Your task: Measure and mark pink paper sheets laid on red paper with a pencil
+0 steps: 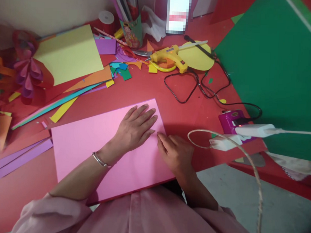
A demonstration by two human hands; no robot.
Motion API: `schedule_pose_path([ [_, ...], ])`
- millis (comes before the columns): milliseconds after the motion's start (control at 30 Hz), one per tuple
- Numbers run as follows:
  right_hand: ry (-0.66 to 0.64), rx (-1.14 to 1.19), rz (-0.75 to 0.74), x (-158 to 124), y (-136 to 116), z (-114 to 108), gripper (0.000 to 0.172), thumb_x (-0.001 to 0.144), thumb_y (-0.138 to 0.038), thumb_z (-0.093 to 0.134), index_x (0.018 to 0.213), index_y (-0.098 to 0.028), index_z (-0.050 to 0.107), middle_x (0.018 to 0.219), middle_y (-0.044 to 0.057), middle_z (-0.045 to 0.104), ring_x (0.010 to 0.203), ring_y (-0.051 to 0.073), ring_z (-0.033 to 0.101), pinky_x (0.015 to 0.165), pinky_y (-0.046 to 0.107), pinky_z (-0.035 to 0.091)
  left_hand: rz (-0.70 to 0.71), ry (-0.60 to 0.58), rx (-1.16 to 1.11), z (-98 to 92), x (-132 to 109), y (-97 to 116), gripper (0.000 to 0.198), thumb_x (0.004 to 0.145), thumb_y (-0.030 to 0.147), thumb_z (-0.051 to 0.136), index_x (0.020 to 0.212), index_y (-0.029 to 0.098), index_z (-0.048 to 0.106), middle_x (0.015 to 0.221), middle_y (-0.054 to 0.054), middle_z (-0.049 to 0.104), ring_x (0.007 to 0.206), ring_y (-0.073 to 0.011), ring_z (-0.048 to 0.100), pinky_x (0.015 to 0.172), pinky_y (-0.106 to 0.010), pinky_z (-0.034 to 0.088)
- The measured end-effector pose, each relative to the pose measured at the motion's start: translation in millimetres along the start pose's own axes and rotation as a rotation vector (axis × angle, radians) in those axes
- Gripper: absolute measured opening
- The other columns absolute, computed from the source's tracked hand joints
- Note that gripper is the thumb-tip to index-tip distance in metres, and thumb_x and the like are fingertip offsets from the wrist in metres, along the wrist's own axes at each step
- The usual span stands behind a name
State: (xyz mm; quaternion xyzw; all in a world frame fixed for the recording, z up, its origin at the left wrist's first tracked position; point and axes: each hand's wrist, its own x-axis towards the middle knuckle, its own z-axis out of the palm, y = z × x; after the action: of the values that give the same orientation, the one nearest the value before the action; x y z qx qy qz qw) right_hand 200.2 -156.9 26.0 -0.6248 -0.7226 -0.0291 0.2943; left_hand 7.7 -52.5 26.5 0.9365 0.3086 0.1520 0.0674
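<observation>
A sheet of pink paper (83, 144) lies at a slant on the red table near its front edge, with a thin purple line along its far edge. My left hand (134, 127) rests flat on the sheet, palm down, fingers stretched out toward the upper right corner. Over the sheet's right edge is my right hand (176, 152), its fingers curled in and its index finger and thumb tips close together on the paper. Whatever those fingers may hold is hidden.
A yellow glue gun (170, 56), scissors (141, 53) and paper scraps lie behind the sheet. At right are a purple power adapter (232, 120) with white plugs, a looping cable (255, 170) and a large green sheet (282, 81). Pale yellow paper (70, 53) and coloured strips are left.
</observation>
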Motion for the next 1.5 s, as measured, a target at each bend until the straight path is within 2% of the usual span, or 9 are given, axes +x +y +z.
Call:
schedule_pose_path([
  [467,0.035,-0.032,-0.014,-2.5,0.1,3.7,0.017,0.102,-0.021,0.065,0.097,-0.021,0.081,0.062,-0.002,0.069,0.058,0.011,0.058,0.061,0.03,0.035,-0.053,-0.022,-0.022,-1.2,2.5,1.9,0.043,0.108,0.044,0.053,0.145,0.026,0.066,0.155,-0.006,0.062,0.146,-0.0352,0.054,0.119,-0.056,0.04],
  [967,0.007,-0.017,0.012,-2.9,-0.8,4.0,0.016,0.102,-0.022,0.065,0.097,-0.022,0.081,0.065,-0.001,0.072,0.061,0.011,0.061,0.062,0.03,0.035,-0.051,-0.007,-0.033,0.8,1.3,1.8,0.044,0.108,0.042,0.051,0.147,0.026,0.064,0.155,-0.008,0.062,0.147,-0.0343,0.052,0.121,-0.056,0.039],
  [1267,0.035,-0.007,0.059,-1.2,-1.3,6.9,0.013,0.101,-0.021,0.067,0.097,-0.023,0.079,0.07,-0.002,0.078,0.06,0.011,0.065,0.06,0.03,0.034,-0.036,0.004,-0.015,0.5,1.9,2.6,0.043,0.108,0.041,0.052,0.145,0.024,0.065,0.155,-0.008,0.062,0.146,-0.0358,0.053,0.119,-0.057,0.04],
  [1500,0.051,0.014,0.034,-1.8,-0.6,6.8,0.012,0.099,-0.018,0.067,0.095,-0.021,0.079,0.071,-0.002,0.077,0.06,0.011,0.064,0.059,0.03,0.033,-0.032,-0.007,0.006,0.2,1.3,2.2,0.043,0.109,0.041,0.052,0.145,0.023,0.065,0.155,-0.008,0.062,0.146,-0.0356,0.053,0.119,-0.056,0.04],
])
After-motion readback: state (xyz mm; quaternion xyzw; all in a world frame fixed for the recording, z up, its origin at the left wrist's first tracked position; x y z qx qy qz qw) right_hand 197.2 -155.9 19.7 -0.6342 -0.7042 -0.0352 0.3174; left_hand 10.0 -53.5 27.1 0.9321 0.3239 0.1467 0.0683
